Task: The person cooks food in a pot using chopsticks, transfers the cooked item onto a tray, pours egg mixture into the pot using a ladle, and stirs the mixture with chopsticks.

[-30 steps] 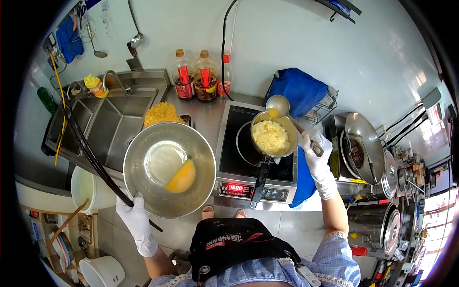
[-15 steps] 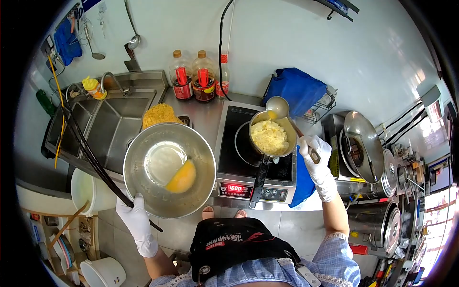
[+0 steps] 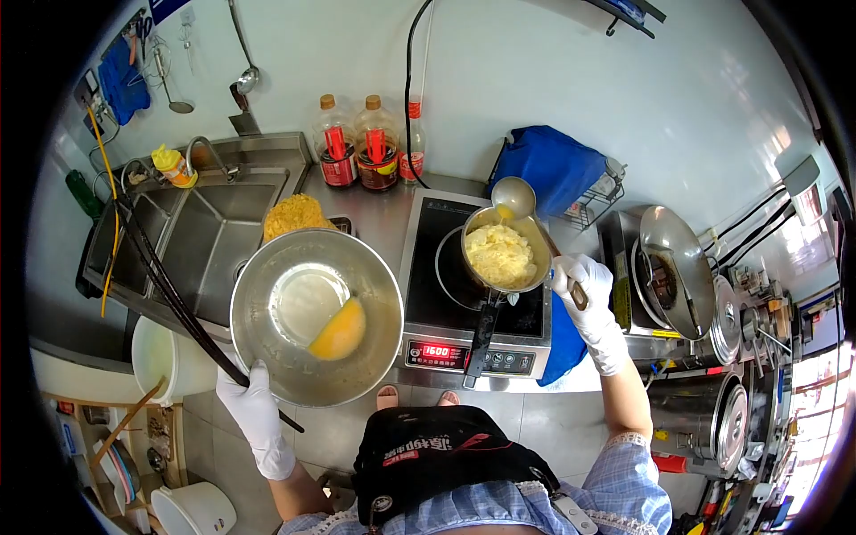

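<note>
My left hand [image 3: 254, 415], in a white glove, grips the near-left rim of a large steel bowl [image 3: 366, 259]. Some yellow-orange egg liquid [image 3: 339, 330] lies at the bottom of this bowl. In my gloved right hand [image 3: 584, 294] is the handle of a ladle [image 3: 514, 197], fingers closed round it. The ladle's cup, with a little yellow liquid in it, is over the far edge of a small saucepan [image 3: 539, 278]. Fluffy pale yellow egg [image 3: 499, 256] fills much of the saucepan, which stands on an induction cooker [image 3: 437, 303] reading 1600.
Behind the bowl is a yellow crumbly heap [image 3: 299, 214], with a double sink [image 3: 214, 214] to the left. Bottles [image 3: 378, 147] stand along the wall. A blue cloth [image 3: 548, 169] covers a rack behind the cooker. To the right are a wok [image 3: 664, 232] and a large pot [image 3: 695, 415].
The view has shifted slightly, so the cooker and bottles appear a little further left. The ladle stays over the saucepan's far edge; the bowl is held nearly still.
</note>
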`<state>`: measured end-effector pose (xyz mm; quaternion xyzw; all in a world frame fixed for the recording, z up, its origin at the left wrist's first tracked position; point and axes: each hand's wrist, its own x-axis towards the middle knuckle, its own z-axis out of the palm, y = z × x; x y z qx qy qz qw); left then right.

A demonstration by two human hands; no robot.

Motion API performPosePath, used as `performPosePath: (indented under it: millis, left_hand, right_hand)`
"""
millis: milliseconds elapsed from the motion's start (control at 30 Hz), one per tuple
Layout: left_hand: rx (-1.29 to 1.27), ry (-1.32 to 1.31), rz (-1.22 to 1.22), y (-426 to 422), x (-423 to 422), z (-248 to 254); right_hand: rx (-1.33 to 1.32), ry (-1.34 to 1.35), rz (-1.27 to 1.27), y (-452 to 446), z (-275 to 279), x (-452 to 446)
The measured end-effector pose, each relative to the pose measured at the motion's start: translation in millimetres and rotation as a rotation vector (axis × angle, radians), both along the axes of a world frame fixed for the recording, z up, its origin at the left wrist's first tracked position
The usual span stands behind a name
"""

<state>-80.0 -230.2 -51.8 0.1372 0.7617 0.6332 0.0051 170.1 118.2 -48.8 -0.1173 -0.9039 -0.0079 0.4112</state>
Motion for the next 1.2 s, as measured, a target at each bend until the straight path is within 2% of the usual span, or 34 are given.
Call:
performPosePath:
  millis: [567, 667, 800, 1200]
  left_hand:
    - [-0.015, 0.024, 0.009, -3, 0, -1]
    - [0.005, 0.013, 0.001, -1, 1, 0]
    - [0.027, -0.016, -0.024, 0, 1, 1]
    - [0.072, -0.022, -0.044, 8, 3, 0]
  right_hand:
    - [0.118, -0.169, -0.014, -5, -3, 3]
    - [0.122, -0.23, 0.01, -8, -4, 7]
    - [0.257, -0.373, 0.006, -16, -3, 12]
    - [0.349, -0.335, 0.085, -21, -1, 19]
